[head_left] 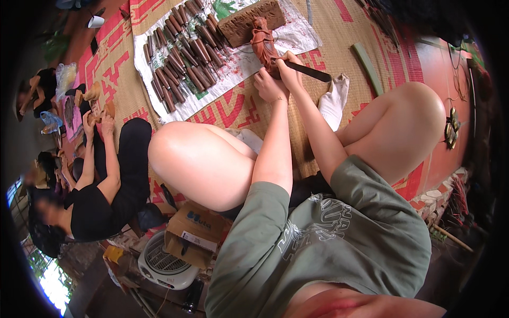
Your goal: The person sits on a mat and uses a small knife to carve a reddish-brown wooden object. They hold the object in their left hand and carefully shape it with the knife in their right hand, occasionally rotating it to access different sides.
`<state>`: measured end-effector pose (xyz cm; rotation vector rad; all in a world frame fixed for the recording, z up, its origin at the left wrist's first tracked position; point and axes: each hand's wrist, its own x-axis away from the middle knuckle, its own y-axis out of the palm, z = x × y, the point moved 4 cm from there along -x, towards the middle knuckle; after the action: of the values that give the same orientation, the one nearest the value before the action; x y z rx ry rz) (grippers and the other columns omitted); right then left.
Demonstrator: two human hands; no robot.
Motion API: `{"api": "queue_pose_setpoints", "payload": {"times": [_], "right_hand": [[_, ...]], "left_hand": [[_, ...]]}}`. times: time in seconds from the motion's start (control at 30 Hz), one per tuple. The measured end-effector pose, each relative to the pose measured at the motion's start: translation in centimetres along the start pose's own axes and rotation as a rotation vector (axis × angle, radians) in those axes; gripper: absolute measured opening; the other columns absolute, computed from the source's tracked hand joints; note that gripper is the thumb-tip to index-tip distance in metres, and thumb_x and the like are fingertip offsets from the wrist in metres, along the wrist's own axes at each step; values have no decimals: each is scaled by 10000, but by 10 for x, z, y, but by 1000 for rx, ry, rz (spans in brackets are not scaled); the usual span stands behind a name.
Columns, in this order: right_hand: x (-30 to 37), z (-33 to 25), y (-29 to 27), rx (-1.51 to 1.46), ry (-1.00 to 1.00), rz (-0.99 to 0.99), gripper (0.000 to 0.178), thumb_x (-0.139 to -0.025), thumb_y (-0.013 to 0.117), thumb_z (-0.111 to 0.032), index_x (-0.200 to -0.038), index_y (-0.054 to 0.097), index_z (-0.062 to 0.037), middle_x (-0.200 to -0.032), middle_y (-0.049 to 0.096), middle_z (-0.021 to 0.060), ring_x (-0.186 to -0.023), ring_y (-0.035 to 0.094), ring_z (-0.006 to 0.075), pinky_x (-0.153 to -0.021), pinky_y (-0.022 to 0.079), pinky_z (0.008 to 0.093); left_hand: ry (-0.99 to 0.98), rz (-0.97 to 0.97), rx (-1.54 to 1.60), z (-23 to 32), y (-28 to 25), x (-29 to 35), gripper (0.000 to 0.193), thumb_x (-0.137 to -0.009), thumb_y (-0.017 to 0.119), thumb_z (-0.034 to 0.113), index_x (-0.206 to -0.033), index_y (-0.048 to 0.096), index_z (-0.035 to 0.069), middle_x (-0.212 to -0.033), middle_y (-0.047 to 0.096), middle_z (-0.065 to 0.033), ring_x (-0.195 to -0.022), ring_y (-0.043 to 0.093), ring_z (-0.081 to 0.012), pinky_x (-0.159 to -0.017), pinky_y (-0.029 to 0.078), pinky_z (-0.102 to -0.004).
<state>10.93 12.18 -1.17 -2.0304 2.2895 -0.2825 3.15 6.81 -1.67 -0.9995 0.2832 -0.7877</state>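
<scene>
My left hand (pixel 271 87) is closed round the lower end of a reddish-brown carved wooden figurine (pixel 262 42). The figurine leans away from me, its upper end near a brown carved wooden block (pixel 249 24). Close against the figurine's base, my right hand (pixel 291 71) grips a long, flat, dark carving tool (pixel 313 72). One end of this tool sticks out to the right; its working end is hidden at the figurine and my fingers. To the left, many wooden-handled carving tools (pixel 183 53) lie in rows on a white cloth (pixel 143 58).
A patterned straw mat (pixel 114 69) spreads under everything. A green strip (pixel 367 69) lies at right, near my white-socked foot (pixel 334 100). On the left a person in black (pixel 106 206) handles a wooden piece. Behind are a cardboard box (pixel 199 228) and a fan (pixel 167 259).
</scene>
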Motion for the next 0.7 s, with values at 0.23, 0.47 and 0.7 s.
{"api": "queue_pose_setpoints", "payload": {"times": [0.23,0.47,0.7], "right_hand": [[-1,16,6,-327,58,15,72,-765,570,-38,-718,517,-28,-677,591,26,-583,513,72,-548,423,222],[3,30,-2,-411,44,118,101,-777,610,-46,-719,531,-25,-663,599,45,-554,510,76,-529,417,220],[5,35,-8,-218,47,220,67,-772,586,-9,-732,536,-26,-709,621,60,-581,539,83,-562,434,214]], "left_hand": [[72,123,-33,-8,6,2,330,-744,628,285,-1002,496,128,-984,526,-86,-906,552,-326,-646,504,-432],[27,48,-39,-7,7,1,387,-740,644,314,-1052,504,134,-1062,526,-86,-971,548,-333,-693,506,-444],[61,52,-25,0,-3,5,439,-714,667,353,-1054,503,130,-1063,526,-85,-972,546,-342,-687,502,-445]]}}
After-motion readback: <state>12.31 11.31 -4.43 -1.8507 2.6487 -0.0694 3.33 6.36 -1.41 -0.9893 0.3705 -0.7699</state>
